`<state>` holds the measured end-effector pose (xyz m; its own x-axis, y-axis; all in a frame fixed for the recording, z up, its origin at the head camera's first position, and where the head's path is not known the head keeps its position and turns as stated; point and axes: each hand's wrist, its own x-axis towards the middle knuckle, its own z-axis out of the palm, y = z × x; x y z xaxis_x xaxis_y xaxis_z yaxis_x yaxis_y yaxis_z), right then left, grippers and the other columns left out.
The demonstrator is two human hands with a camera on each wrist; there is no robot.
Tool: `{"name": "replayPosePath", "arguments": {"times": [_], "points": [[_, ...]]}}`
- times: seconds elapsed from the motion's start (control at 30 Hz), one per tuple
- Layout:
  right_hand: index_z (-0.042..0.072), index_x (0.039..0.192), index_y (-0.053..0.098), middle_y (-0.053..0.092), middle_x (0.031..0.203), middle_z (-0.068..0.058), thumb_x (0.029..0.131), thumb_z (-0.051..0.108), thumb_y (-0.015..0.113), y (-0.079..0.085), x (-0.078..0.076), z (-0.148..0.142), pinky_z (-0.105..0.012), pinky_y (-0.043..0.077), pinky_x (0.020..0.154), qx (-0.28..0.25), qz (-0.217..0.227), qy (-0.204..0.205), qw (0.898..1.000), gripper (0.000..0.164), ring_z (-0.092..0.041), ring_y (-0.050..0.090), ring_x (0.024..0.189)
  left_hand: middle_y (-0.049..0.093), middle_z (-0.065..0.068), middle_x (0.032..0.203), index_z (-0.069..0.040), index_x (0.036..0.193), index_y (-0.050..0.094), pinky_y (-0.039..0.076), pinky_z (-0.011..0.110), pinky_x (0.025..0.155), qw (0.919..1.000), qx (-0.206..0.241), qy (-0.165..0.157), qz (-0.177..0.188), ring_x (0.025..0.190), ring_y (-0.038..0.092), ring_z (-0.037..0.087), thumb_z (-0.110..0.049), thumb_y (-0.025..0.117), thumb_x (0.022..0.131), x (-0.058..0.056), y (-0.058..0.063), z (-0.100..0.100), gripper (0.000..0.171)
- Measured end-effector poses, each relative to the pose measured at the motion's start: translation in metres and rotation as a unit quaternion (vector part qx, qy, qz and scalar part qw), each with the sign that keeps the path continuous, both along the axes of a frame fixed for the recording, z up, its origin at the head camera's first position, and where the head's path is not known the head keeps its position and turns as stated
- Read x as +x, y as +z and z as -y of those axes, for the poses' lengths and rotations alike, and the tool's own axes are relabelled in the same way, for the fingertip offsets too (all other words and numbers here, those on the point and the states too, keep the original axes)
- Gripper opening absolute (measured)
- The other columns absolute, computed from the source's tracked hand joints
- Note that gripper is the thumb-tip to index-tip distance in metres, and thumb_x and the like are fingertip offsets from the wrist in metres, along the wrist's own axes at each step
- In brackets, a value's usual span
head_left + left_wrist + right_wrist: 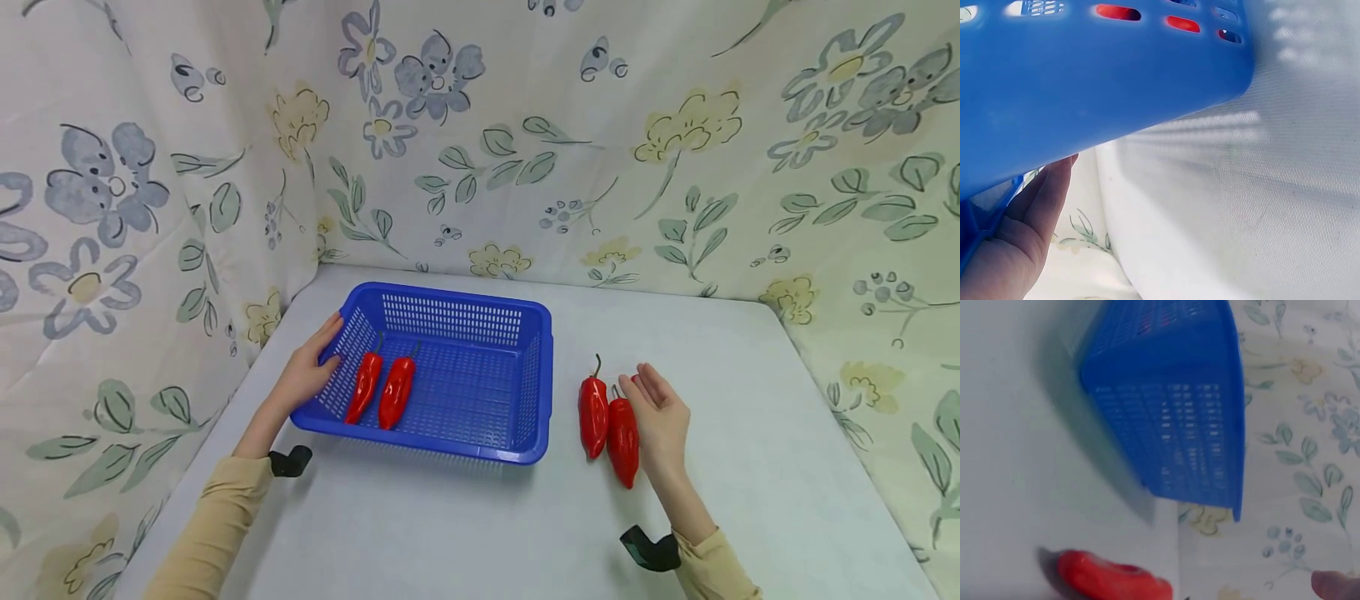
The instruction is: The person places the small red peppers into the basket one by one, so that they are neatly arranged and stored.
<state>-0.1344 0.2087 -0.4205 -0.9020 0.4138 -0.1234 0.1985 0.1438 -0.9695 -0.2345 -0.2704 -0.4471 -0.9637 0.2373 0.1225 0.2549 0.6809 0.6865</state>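
Head view: two red peppers (594,417), lengthwise roughly twelve-to-six, lie eight-to-nine o'clock from the nearer right hand (662,417), whose grip I cannot tell; the left hand (309,373), fingers straight, touches the blue basket's (546,375) nine-o'clock side.

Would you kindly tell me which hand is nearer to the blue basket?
Left: the left hand touches the blue basket at its left end; the right hand is apart, to the right, beside red peppers.

Even, bright light fills the head view, with small glints on the glossy red peppers (594,418). In the left wrist view, light stripes the washed-out white table (1297,156) beside the blue plastic basket (1097,87); the right wrist view is dimmer, hazy, blurred.
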Motion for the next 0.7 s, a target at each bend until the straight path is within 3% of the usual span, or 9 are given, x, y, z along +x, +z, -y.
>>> {"name": "replayPosePath", "arguments": {"times": [0.23, 0.4, 0.7], "points": [[0.011, 0.148, 0.033, 0.041, 0.149, -0.011, 0.092, 0.039, 0.057, -0.015, -0.004, -0.015, -0.026, 0.039, 0.099, 0.021, 0.024, -0.032, 0.999, 0.067, -0.026, 0.043, 0.136, 0.016, 0.014, 0.159, -0.003, 0.150, 0.023, 0.022, 0.061, 0.111, 1.0000, 0.001, -0.001, 0.001, 0.143, 0.019, 0.042, 0.005, 0.047, 0.091, 0.001, 0.002, 0.000, 0.064], [0.009, 0.147, 0.033, 0.040, 0.149, -0.013, 0.093, 0.039, 0.055, -0.029, -0.009, -0.026, -0.036, 0.038, 0.104, 0.044, 0.039, -0.054, 0.997, 0.066, -0.029, 0.041, 0.136, 0.016, 0.014, 0.159, -0.002, 0.149, 0.024, 0.021, 0.062, 0.111, 1.0000, 0.002, -0.002, 0.001, 0.143, 0.019, 0.043, 0.005, 0.048, 0.090, 0.002, 0.003, 0.000, 0.064], [0.002, 0.146, 0.034, 0.040, 0.147, -0.023, 0.095, 0.030, 0.053, -0.054, -0.012, -0.043, -0.046, 0.037, 0.107, 0.084, 0.063, -0.067, 0.992, 0.062, -0.038, 0.040, 0.135, 0.017, 0.015, 0.158, -0.002, 0.149, 0.025, 0.021, 0.061, 0.112, 1.0000, 0.001, -0.001, -0.002, 0.143, 0.019, 0.042, 0.005, 0.048, 0.090, 0.002, 0.004, 0.000, 0.063]]}}
